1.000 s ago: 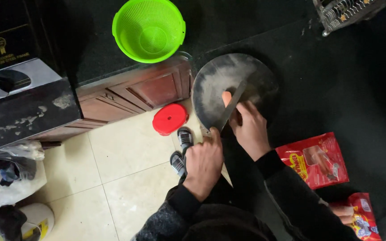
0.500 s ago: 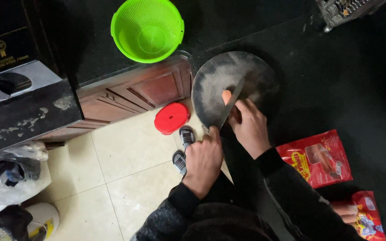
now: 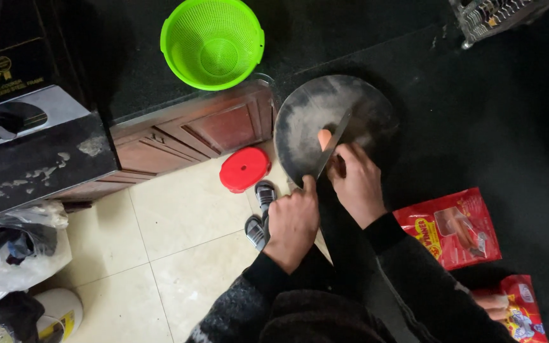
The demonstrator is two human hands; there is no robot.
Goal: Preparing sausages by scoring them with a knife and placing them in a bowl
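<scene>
**Sausage on the round board: cutting barely begun**

Little has shifted since the earlier frame: the knife blade sits at nearly the same slant across the board, the right hand has drawn in a touch closer over the sausage, and the view has drifted slightly.

Left to right:

- Stove edge and bagged clutter at far left, on and above the tiled floor. Not in play.
- Green colander (image 3: 212,42) on the dark counter (image 3: 497,121), empty as far as I can see, well apart from the board.
- Red lid (image 3: 244,169) lies on the floor below the cabinet front, near the person's feet.
- Left hand (image 3: 293,222) is closed in a fist around the handle of the knife (image 3: 333,145); the blade angles up over the board.
- Round cutting board (image 3: 306,114), grey and floury-looking, overhangs the counter edge. The sausage (image 3: 324,137), a pinkish stub, rests near its middle, touching the blade.
- Right hand (image 3: 356,181) curls over the sausage end, fingers pinning it down.
- Red sausage packets (image 3: 454,226) lie on the counter at right.

Progress, as judged: no cut slices are visible on the board, so slicing looks at its start, nearly all left.
</scene>
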